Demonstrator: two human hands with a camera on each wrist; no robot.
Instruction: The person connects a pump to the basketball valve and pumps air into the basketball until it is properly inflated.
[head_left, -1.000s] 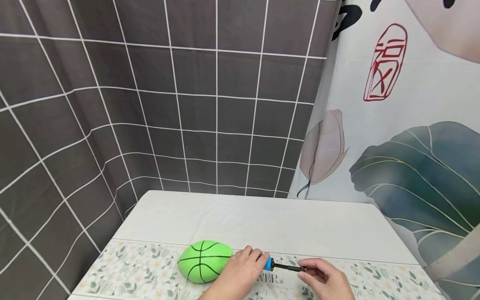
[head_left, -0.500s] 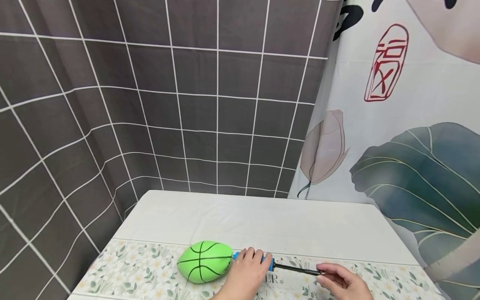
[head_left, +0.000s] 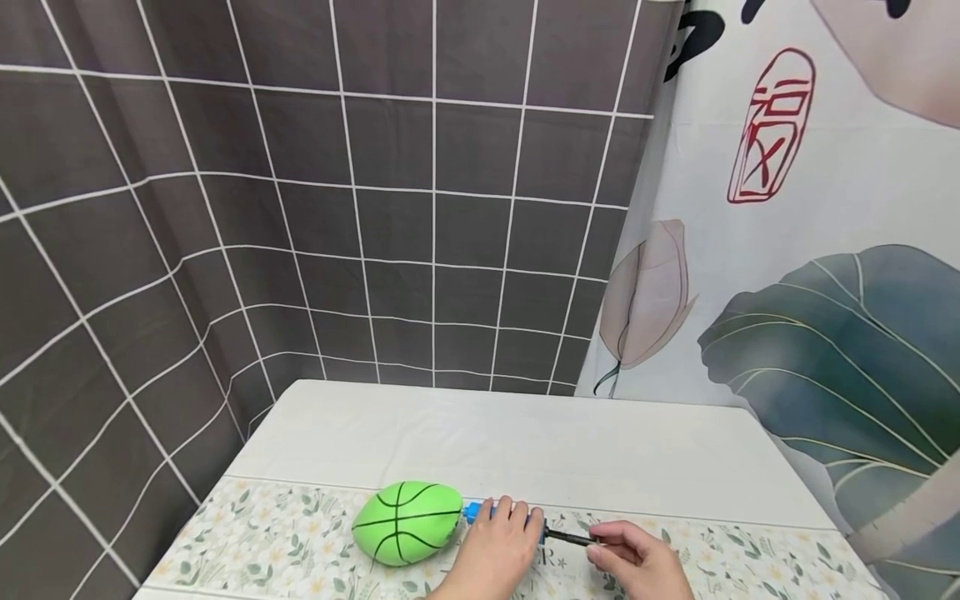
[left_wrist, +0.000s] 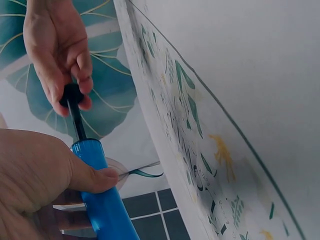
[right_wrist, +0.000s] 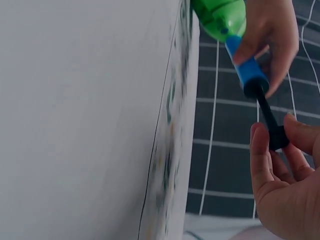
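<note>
Head view: green ball [head_left: 407,523] lies on its side on the table [head_left: 525,450], at the person's L, w/ the blue pump [head_left: 472,512] end-on to its near tip; the exact joint is too small to tell. Best way to work this stroke, I'd judge: hold pump in line w/ ball, push the black rod [head_left: 572,537] straight along that axis, no sideways lean, or the joint may bend or slip. L hand [head_left: 495,546] lies over the pump, fingers draped across it; R hand [head_left: 641,560] has the rod's outer end, part of the rod showing btwn the two. L wrist view: L hand is closed round the pump, thumb along its side, so a firm anchor; R hand's fingers are round the black handle [left_wrist: 71,94]. R wrist view: R hand pinches the handle btwn thumb & fingertips, not a full fist; prob. OK for light strokes, but a palm behind it would likely push better.
</note>
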